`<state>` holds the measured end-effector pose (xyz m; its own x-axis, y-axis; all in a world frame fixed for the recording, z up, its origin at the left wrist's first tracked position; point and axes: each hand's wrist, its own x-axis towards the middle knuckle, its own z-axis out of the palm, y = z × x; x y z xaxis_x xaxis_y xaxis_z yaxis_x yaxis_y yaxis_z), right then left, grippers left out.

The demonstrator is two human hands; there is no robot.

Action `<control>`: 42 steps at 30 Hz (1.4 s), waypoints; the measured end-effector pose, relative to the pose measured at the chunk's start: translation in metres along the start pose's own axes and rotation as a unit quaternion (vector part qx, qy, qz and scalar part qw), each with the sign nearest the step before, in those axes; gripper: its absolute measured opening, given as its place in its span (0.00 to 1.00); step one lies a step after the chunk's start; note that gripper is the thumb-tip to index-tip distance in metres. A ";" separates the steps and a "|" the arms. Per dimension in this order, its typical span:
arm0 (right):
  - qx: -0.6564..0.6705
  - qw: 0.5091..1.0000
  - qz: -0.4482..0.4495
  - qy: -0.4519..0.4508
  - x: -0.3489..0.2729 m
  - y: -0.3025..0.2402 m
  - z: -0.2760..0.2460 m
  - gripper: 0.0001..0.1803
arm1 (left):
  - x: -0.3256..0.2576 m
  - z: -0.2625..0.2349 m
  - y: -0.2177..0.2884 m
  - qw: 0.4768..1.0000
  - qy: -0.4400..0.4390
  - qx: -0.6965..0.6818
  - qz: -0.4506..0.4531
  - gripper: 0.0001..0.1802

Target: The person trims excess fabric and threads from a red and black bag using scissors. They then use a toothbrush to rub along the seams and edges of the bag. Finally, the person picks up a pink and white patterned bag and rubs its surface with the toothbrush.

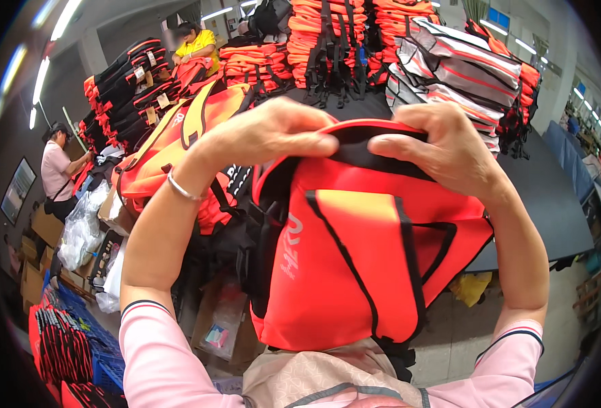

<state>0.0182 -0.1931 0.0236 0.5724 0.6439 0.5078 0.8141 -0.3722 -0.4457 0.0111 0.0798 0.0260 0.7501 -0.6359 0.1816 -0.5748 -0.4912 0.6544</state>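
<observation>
Red-orange bag [334, 292] directly before my chest, its lower end by my apron [314, 377], mouth uppermost. My left hand [283, 132] pinches the left part of the rim, thumb against fingers; my right hand [443, 146] pinches the rim opposite. Orange bag [147, 173] beyond my left forearm. Grey-white bags [474, 71] stacked on the dark table [548, 204], beyond my right hand.
</observation>
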 end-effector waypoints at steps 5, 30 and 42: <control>-0.042 0.997 -0.033 0.052 -0.008 0.014 -0.004 0.26 | -0.011 0.061 -0.051 0.970 0.221 -0.071 0.065 0.22; -0.007 1.000 -0.010 -0.003 0.069 -0.013 0.032 0.25 | -0.029 0.072 0.007 0.799 0.207 -0.562 0.050 0.36; 0.029 0.999 0.003 -0.030 0.096 0.000 0.070 0.24 | -0.046 0.085 0.006 0.820 0.228 -0.524 0.027 0.13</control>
<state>0.0665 -0.0841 0.0205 0.5689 0.6810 0.4611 0.8028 -0.3381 -0.4911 -0.0546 0.0555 -0.0414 0.9145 -0.2333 0.3304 -0.1940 0.4638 0.8644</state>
